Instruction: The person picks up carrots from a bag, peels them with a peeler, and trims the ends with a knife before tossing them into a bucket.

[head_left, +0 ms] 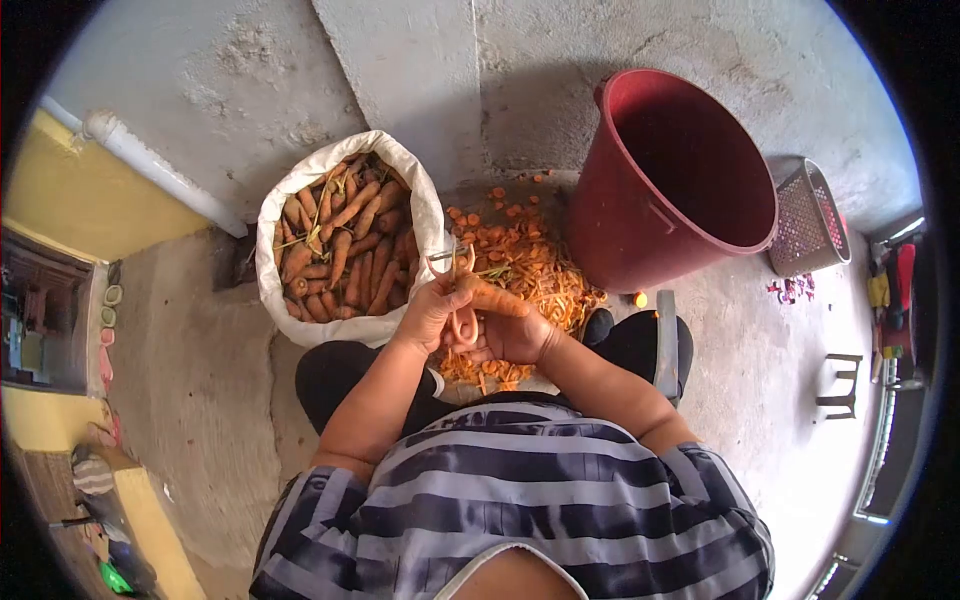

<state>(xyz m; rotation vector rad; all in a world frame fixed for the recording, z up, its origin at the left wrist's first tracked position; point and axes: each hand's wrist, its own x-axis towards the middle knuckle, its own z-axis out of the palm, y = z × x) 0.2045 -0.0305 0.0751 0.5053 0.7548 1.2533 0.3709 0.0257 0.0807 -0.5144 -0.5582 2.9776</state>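
Observation:
Over a heap of orange peelings [540, 265], my two hands meet in front of my lap. My left hand [428, 312] is closed round a pale Y-shaped peeler [465, 325], its metal blade pointing away from me. A carrot [497, 298] lies slantwise in my right hand [518, 337], the fingers curled under it and its left end close to the peeler. Just beyond my left hand stands a white sack [432, 205] with a rolled-down rim, full of unpeeled carrots [350, 245].
A tall dark red bin [605, 190] stands against the wall on the right, with a perforated basket [805, 220] beside it. Cut carrot tops [515, 211] lie among the peelings. A grey strip [667, 350] stands by my right knee. A white pipe [165, 170] runs along the left wall.

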